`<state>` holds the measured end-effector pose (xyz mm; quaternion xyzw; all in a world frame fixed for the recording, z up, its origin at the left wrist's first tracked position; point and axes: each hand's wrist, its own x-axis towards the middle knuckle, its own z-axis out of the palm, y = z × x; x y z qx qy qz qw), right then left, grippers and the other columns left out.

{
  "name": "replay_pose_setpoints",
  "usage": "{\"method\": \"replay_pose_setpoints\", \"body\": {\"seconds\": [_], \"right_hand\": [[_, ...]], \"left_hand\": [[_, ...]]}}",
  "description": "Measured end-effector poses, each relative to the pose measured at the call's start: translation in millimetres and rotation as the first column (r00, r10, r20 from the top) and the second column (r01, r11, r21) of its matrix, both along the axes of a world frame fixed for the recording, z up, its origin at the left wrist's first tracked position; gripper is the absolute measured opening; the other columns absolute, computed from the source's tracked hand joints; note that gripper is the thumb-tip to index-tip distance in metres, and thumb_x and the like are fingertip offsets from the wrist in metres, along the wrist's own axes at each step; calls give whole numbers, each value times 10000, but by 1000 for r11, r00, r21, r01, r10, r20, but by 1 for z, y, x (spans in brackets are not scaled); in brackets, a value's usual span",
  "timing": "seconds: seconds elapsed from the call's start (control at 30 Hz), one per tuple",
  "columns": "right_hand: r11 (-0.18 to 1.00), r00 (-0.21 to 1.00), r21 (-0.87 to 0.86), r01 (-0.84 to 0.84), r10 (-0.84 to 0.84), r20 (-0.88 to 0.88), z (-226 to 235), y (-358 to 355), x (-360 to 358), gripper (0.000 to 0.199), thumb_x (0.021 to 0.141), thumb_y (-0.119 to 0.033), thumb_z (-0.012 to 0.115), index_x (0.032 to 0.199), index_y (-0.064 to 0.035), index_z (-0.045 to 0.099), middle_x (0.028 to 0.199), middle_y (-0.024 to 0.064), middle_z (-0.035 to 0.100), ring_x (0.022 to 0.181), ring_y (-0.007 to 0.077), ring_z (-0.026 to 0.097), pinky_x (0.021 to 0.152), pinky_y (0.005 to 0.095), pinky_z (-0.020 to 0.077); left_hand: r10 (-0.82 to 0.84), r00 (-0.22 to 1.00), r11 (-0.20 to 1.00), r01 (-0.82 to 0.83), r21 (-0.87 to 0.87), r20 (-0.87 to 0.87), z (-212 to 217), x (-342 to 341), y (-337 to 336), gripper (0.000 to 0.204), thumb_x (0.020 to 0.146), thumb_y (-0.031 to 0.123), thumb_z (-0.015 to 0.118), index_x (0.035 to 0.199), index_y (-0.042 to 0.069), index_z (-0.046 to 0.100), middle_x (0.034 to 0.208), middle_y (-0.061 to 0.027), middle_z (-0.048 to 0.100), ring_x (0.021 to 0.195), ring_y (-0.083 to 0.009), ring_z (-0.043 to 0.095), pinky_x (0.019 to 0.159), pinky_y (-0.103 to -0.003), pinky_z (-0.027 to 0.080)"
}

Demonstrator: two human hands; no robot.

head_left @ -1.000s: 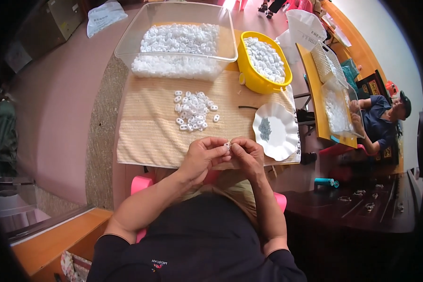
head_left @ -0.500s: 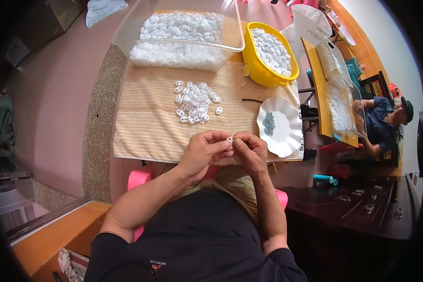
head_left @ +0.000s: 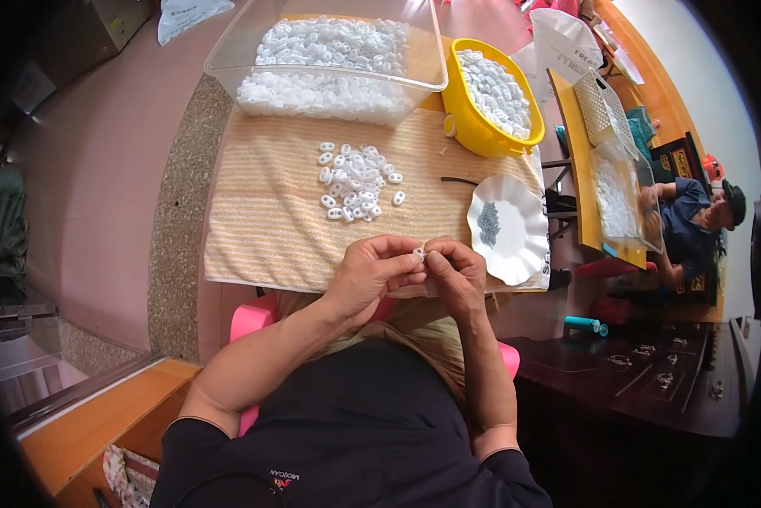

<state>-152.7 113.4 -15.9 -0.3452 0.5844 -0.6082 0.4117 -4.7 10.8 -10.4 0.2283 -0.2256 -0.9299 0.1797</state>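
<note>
Between thumb and fingers, my left hand (head_left: 375, 273) pinches a small white oval plastic piece with holes (head_left: 419, 252) over the towel's near edge. My right hand (head_left: 457, 275) is closed in a pinch against the same piece; whether its fingertips hold some tiny part too cannot be made out. Just beyond my hands lies a loose pile of white two-holed oval pieces (head_left: 357, 181). To the right, a white scalloped plate (head_left: 523, 233) carries a small heap of tiny grey parts (head_left: 488, 224).
A striped towel (head_left: 262, 212) covers the table. At its far side stand a clear bin (head_left: 330, 78) and a yellow tub (head_left: 458, 110), both full of white pieces. A dark thin stick (head_left: 458, 179) lies by the plate. Another person (head_left: 685, 216) sits at a table at right.
The whole view has shifted slightly. Both hands stay together at the white piece, with only small finger movement.
</note>
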Motion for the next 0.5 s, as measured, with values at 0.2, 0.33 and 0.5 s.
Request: {"method": "replay_pose_setpoints", "body": {"seconds": [0.2, 0.33, 0.5], "right_hand": [[1000, 1000, 1, -5, 5, -15, 0, 0, 0, 99, 911, -88, 612, 938, 7, 622, 904, -1, 608, 810, 72, 575, 724, 208, 480], [1000, 999, -12, 2, -2, -52, 2, 0, 2, 82, 910, -70, 607, 923, 10, 621, 896, -6, 599, 805, 67, 569, 725, 205, 474], [1000, 994, -14, -9, 8, -110, 3, -1, 2, 79, 912, -71, 603, 912, 7, 618, 869, -19, 590, 793, 56, 556, 709, 197, 463]], "left_hand": [[-7, 1000, 1000, 7, 2, -8, 0, 0, 0, 183, 873, 15, 632, 1050, -22, 606, 964, -99, 654, 818, -156, 658, 769, -279, 574], [-8, 1000, 1000, 8, -8, 11, 0, 0, 0, 184, 872, 14, 634, 1050, -28, 611, 960, -98, 656, 815, -155, 658, 767, -277, 575], [6, 1000, 999, -4, -39, 30, -2, -1, 2, 187, 872, 13, 634, 1051, -34, 609, 955, -104, 655, 812, -156, 662, 762, -283, 579]]}}
